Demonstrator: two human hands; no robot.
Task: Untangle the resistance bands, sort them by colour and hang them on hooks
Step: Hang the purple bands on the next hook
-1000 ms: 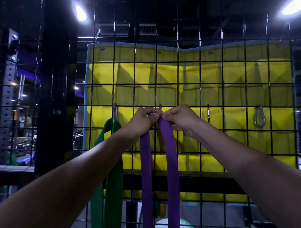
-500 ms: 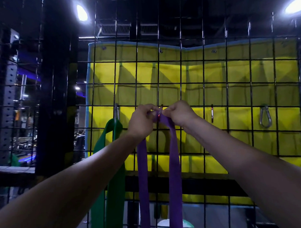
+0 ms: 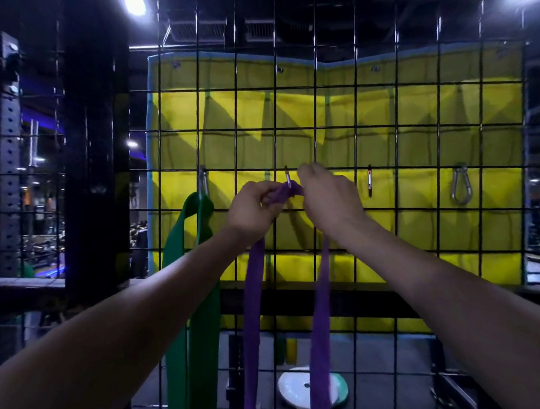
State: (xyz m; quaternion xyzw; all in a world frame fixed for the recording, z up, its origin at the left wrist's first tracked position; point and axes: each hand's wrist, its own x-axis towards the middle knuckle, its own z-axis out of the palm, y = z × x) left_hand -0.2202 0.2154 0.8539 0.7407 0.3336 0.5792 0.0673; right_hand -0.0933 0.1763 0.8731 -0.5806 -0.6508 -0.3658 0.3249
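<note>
A purple resistance band (image 3: 253, 299) hangs in two strands down the black wire grid (image 3: 379, 124). Its top loop is at a small carabiner hook (image 3: 287, 180) on the grid. My left hand (image 3: 252, 209) pinches the loop just left of that hook. My right hand (image 3: 329, 194) holds the loop on the hook's right side, fingers curled. A green band (image 3: 190, 286) hangs from another hook (image 3: 202, 180) to the left. Whether the purple loop sits inside the hook is hidden by my fingers.
Two more hooks hang on the grid to the right: a thin one (image 3: 369, 182) and a silver carabiner (image 3: 460, 187). A yellow padded mat (image 3: 412, 107) sits behind the grid. A weight plate (image 3: 299, 387) lies on the floor below. A dark post (image 3: 92, 149) stands at left.
The camera has moved closer to the grid. My hands have parted slightly, the right one rising a little above the hook, with the purple loop stretched between them.
</note>
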